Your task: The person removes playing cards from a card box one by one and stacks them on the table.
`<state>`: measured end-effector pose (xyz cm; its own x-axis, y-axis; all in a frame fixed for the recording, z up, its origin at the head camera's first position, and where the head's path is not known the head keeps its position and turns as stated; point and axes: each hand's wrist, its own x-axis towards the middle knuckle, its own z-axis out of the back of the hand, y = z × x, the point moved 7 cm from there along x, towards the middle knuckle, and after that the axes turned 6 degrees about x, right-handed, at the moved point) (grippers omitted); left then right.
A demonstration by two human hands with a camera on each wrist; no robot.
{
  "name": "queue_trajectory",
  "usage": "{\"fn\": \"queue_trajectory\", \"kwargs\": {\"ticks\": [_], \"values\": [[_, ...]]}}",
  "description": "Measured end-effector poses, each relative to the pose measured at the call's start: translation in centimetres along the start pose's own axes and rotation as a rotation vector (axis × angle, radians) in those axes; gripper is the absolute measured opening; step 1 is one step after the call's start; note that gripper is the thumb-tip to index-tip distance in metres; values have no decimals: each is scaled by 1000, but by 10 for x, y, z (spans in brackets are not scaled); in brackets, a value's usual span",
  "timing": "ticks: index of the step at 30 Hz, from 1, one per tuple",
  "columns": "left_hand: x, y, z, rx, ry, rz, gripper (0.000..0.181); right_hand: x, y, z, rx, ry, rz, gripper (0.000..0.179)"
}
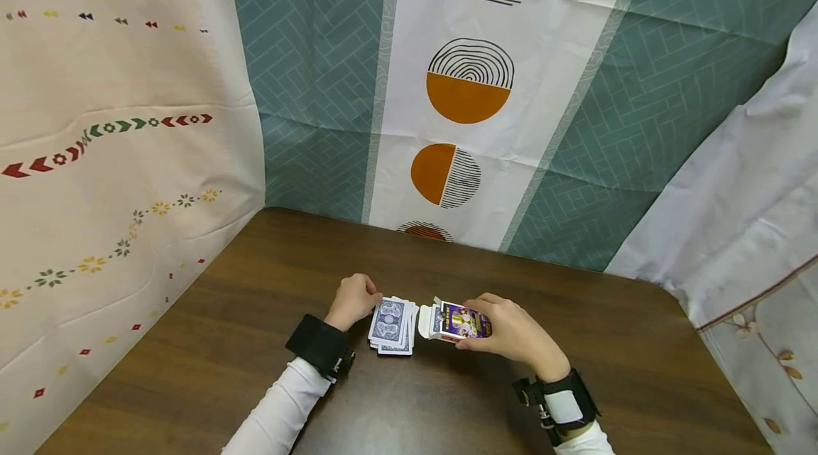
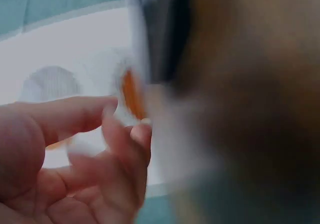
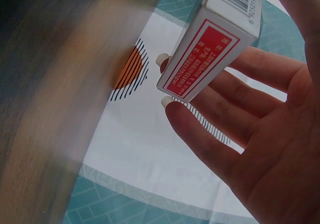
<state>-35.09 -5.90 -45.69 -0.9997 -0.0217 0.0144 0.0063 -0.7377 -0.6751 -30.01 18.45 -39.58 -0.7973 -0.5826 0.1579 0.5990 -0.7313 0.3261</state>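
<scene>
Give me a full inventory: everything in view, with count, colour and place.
cards: one pile, number unclear, blue and white, on the table between the hands
box: 1, purple, white and red, in the right hand
table: 1, brown, under the cards
back cloth: 1, teal, white and orange, behind the table
left cloth: 1, cream, patterned
right cloth: 1, white, leaf print
wristbands: 2, black
sleeves: 2, white
left hand: 1, bare, by the cards
right hand: 1, bare, gripping the box
</scene>
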Motion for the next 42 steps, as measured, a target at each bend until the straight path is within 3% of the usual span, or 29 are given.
{"fn": "queue_trajectory", "kwargs": {"ticks": [3, 6, 10, 18, 28, 37, 42], "values": [[-10, -28, 8, 1, 23, -118, 11, 0, 1, 0, 0, 0, 6, 60], [-24, -57, 3, -88, 151, -230, 13, 0, 2, 2, -3, -7, 15, 60], [-39, -75, -13, -154, 294, -255, 20, 0, 5, 4, 6, -14, 31, 60], [-41, -69, -34, -317, 429, -211, 20, -2, 8, 4, 23, -13, 40, 60], [-35, -64, -32, -385, 568, -164, 23, -1, 4, 7, 15, -23, 34, 62], [-29, -57, -16, -327, 572, -225, 23, -1, 4, 9, 9, -23, 27, 61], [-27, -49, -5, -309, 561, -223, 22, -1, 4, 9, 7, -23, 21, 61]]}}
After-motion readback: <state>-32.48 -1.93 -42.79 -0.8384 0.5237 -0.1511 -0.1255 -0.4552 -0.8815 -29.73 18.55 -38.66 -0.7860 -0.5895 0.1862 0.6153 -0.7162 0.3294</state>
